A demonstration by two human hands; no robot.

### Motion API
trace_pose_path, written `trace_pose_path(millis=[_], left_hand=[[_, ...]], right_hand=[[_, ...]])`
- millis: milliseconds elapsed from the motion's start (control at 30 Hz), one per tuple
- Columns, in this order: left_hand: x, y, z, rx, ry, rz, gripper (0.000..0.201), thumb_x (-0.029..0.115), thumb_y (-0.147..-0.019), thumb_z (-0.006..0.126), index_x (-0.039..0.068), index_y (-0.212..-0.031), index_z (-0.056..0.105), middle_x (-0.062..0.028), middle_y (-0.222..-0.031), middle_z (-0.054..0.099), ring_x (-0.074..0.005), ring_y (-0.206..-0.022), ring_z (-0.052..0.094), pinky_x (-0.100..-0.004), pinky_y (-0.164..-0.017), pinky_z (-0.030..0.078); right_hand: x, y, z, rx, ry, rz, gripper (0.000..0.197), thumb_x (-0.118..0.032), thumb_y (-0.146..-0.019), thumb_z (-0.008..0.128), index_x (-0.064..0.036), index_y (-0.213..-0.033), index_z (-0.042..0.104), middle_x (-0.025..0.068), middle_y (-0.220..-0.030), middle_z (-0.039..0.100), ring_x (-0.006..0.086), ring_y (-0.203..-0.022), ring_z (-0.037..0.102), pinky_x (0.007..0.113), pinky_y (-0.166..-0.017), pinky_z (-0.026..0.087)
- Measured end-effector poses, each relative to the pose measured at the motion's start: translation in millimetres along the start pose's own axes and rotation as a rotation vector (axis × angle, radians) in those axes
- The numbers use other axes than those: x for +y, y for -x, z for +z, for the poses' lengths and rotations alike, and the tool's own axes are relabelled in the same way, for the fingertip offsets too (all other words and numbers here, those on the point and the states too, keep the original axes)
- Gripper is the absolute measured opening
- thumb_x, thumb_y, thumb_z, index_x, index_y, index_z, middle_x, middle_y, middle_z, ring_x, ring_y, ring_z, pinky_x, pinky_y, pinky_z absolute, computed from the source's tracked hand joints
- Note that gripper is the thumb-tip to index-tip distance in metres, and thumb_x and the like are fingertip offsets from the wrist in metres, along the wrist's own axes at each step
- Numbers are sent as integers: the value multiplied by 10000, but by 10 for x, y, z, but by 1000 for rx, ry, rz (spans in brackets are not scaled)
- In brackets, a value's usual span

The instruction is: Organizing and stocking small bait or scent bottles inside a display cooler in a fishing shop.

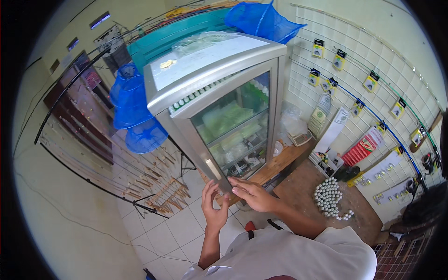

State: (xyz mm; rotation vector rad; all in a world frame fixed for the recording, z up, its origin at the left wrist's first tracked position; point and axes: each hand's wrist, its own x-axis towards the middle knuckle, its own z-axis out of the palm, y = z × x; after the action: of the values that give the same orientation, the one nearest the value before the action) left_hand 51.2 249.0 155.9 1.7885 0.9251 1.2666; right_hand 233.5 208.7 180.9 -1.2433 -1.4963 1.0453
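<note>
A display cabinet (163, 109) with a silver frame stands in front of me on a wooden stand. Its glass door (233, 122) looks closed, with packs and bags on shelves behind it. Both my hands are by the door's lower corner. My left hand (215, 205) is raised with its fingers curved and its thumb apart, just below the pale door handle (213, 169). My right hand (254, 194) reaches in from the right, fingers stretched toward the frame's lower corner. Neither hand appears to hold anything. Whether the fingertips touch the frame, I cannot tell.
Fishing rods (154, 184) lean in a rack at the left, near hanging blue nets (135, 100). At the right, a white wire grid (359, 60) carries small yellow packets. Several round white-topped items (328, 198) sit on a brown board (298, 186).
</note>
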Motion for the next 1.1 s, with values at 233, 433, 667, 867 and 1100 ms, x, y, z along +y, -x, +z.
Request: trace_pose_path(millis=[233,433,667,867,1100], left_hand=[[-356,424,234,-99,110,-127,436,-46,-864,704,9,-1276,574,-168,-1365,574,-260,-1222,603,-359,-971,521],[-152,436,600,-334,144,-135,417,-35,-874,701,3,-1268,572,-169,-1314,616,-253,-1212,610,-356,-981,501],[159,392,1245,-535,138,-38,411,-14,-890,700,3,-1279,569,-156,-1335,606,-248,-1214,606,-355,-998,482],[447,535,1928,-768,67,52,413,8,-886,711,10,-1279,583,-138,-1301,629,-243,-1196,618,-371,-997,490],[859,933,2641,-982,-26,97,442,43,-872,744,18,-1286,590,-158,-1232,659,-284,-1168,637,-382,-988,499]], right_hand=[[174,575,-290,46,24,139,516,-231,-976,673,49,-1392,549,196,-1266,683,217,-1165,655,325,-1011,498],[367,1198,-552,271,-35,360,437,-154,-952,690,47,-1330,607,171,-1235,705,212,-1123,682,333,-999,519],[565,1982,-888,485,-115,386,423,-128,-943,684,46,-1323,615,178,-1205,714,210,-1125,686,330,-1000,526],[644,2793,-1200,624,-224,393,379,-131,-951,677,39,-1288,643,144,-1158,732,191,-1082,695,317,-965,534],[863,3663,-1400,829,-277,434,333,-139,-957,678,26,-1245,672,110,-1111,739,155,-1030,691,302,-934,536]])
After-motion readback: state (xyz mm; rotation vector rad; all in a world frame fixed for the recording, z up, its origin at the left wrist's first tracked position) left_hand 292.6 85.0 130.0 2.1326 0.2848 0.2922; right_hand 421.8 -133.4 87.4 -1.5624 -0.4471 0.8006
